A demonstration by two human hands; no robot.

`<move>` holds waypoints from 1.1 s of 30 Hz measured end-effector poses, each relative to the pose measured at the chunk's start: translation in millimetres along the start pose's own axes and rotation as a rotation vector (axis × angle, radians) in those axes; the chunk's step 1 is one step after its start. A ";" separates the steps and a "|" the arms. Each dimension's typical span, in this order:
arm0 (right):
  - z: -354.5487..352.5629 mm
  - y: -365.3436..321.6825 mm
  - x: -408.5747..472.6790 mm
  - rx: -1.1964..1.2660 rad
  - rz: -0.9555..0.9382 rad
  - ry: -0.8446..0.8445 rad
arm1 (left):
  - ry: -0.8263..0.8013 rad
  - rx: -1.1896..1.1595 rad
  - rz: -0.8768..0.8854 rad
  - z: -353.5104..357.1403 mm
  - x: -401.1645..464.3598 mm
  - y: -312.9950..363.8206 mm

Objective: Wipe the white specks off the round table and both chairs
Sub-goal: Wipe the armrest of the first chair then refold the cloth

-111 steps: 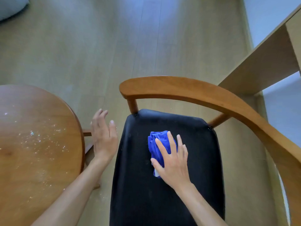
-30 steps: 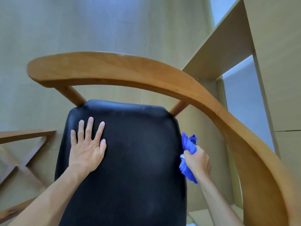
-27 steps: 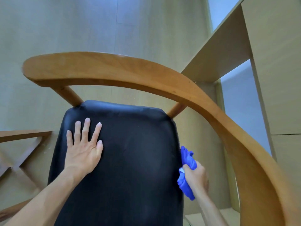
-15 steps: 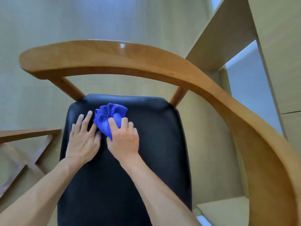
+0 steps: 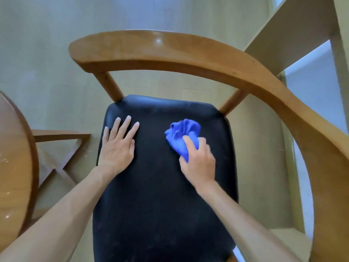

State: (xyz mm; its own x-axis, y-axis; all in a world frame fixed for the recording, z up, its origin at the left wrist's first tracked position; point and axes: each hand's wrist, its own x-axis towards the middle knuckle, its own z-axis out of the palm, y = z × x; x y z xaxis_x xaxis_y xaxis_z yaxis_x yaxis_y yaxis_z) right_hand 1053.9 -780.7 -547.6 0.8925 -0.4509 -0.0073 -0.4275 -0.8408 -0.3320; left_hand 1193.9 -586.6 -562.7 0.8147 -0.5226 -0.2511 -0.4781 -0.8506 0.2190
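Count: two hands, one cloth, one chair, one round surface.
Right grip: right hand (image 5: pixel 198 161) curls its fingers round the bunched blue cloth (image 5: pixel 182 136) and presses it on the seat's far right part.
Left grip: left hand (image 5: pixel 117 148) lies flat, fingers straight and spread, on the seat's left side.
Chair: black seat (image 5: pixel 160 205), curved wooden backrest (image 5: pixel 170 52).
Surface: round wooden table (image 5: pixel 13 167) at left edge, a few white specks on it.

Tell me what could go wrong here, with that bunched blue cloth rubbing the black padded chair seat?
1. The right hand grips the bunched blue cloth as a wad, so little fabric may meet the black padded chair seat, and specks could be missed.
2. Wiped specks may just fall onto the pale wooden floor.
3. The round brown wooden table shows white flecks; it may be forgotten.
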 end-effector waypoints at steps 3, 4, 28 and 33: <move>20.4 -39.6 -127.5 0.038 -0.417 -0.241 | 0.024 0.019 0.020 -1.8 -7.9 0.2; 25.0 -44.8 -162.8 0.006 -0.546 -0.294 | 0.030 0.030 0.022 -1.7 -12.3 -1.1; -3.2 -28.3 -190.9 0.009 -0.818 -0.400 | 0.040 0.034 0.049 15.0 -83.7 -15.0; -10.1 -0.3 -122.2 -0.094 -1.177 -0.405 | 0.059 0.057 0.053 18.3 -100.2 -12.0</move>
State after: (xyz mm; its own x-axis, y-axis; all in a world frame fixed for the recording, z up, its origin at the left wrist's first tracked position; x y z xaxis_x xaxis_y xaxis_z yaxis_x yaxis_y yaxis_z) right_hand 943.5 -728.3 -537.1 0.7128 0.6997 -0.0470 0.6664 -0.6967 -0.2657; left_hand 1112.0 -525.1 -557.5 0.8050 -0.5638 -0.1845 -0.5373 -0.8248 0.1763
